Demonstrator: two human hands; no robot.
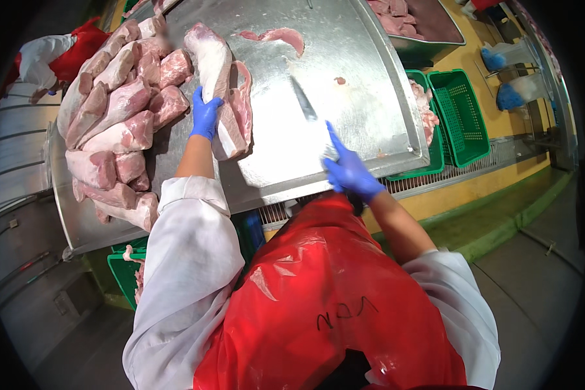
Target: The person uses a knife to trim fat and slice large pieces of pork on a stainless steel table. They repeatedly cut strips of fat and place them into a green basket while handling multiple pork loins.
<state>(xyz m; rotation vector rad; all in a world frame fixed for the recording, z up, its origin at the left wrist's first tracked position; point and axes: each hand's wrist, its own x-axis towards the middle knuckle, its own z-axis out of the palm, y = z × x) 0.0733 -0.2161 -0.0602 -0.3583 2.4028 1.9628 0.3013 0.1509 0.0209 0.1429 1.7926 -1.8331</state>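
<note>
My left hand (205, 116), in a blue glove, grips the near left side of a long pale pork loin (213, 68) lying on the steel table (364, 84). A thin strip of meat (242, 97) lies along the loin's right side. To the right, my blue-gloved right hand (350, 170) is closed over the table's near edge, index finger stretched forward. A knife (302, 97) points away from it, up and to the left; glare washes out part of the blade, and the handle is mostly hidden in the fingers. The blade is apart from the loin.
Several meat pieces (120, 110) are heaped on the table's left. A trimmed slice (283, 38) lies farther back. Beyond the right edge stand a green crate (461, 120), another holding trimmings (426, 114), and a metal bin of meat (435, 19). Another person (52, 55) stands at far left.
</note>
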